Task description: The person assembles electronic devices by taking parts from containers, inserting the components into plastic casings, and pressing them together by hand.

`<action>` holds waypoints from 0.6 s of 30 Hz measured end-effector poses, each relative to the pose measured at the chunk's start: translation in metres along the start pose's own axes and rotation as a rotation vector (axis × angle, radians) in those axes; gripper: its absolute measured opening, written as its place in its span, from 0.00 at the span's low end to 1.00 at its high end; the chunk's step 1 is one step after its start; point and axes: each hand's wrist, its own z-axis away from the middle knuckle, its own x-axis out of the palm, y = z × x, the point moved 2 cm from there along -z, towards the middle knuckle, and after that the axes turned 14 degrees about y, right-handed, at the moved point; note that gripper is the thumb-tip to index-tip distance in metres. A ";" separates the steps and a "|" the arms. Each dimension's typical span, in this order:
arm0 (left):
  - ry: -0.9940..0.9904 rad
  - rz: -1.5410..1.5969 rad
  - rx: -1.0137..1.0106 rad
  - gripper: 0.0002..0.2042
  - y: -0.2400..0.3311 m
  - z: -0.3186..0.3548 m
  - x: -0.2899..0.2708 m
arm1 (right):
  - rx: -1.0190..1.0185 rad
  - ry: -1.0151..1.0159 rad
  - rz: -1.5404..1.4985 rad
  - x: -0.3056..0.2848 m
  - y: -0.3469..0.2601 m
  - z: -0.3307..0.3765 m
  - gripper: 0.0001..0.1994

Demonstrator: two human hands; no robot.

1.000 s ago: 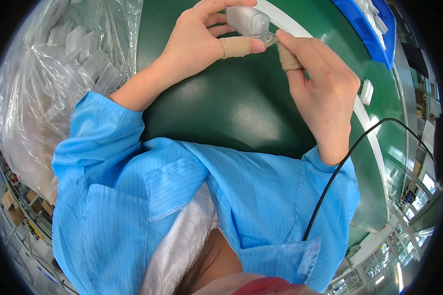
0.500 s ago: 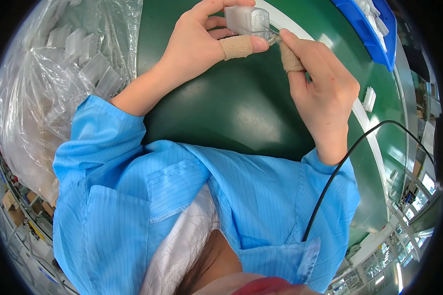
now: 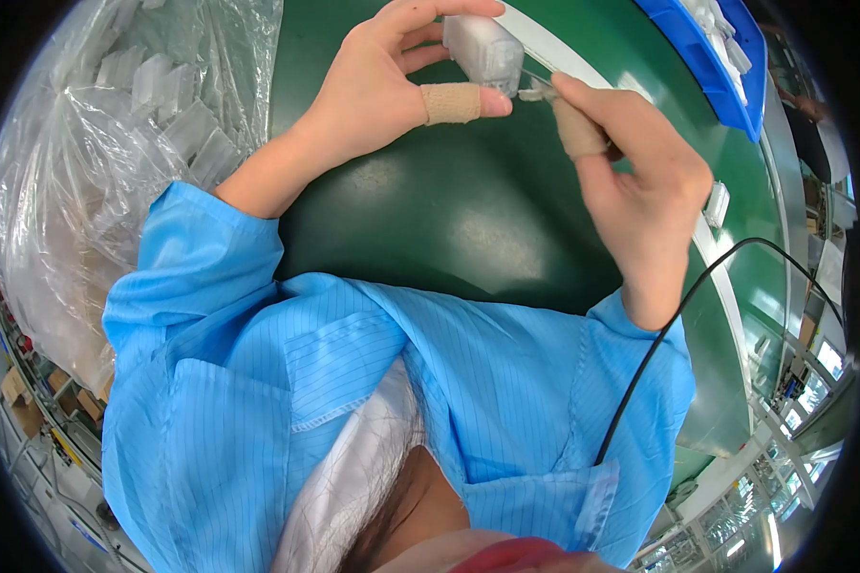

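Note:
My left hand (image 3: 377,81) grips a small translucent plastic case (image 3: 484,53) above the green surface, fingers over its far side and the taped thumb at its lower edge. At the case's right end, my right hand (image 3: 631,158) pinches a small pale piece (image 3: 537,93) between thumb and forefinger; a thin strip of it reaches toward the case. Its exact kind is too small to make out. Whether the piece touches the case I cannot tell. Tan tape wraps both thumbs.
A clear plastic bag (image 3: 76,191) with several translucent cases lies at the left. At the upper right stands a blue bin (image 3: 669,33) of pale parts. One whitish part (image 3: 718,204) rests beyond the white strip (image 3: 726,296). A black cable (image 3: 659,329) runs past my right sleeve.
The case has turned in my left hand, showing more of its long side. My right hand has shifted slightly right and down, drawing the pinched piece away from the case's end.

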 end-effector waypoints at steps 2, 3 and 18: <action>-0.167 0.040 0.402 0.36 -0.004 -0.001 -0.002 | -0.010 -0.085 -0.040 -0.007 0.001 -0.004 0.13; -0.183 0.035 0.414 0.37 -0.002 -0.003 0.000 | -0.013 -0.157 -0.067 -0.010 0.001 -0.003 0.11; 0.024 -0.516 -0.107 0.37 0.039 0.009 0.012 | -0.180 -0.287 0.315 -0.011 -0.010 0.005 0.15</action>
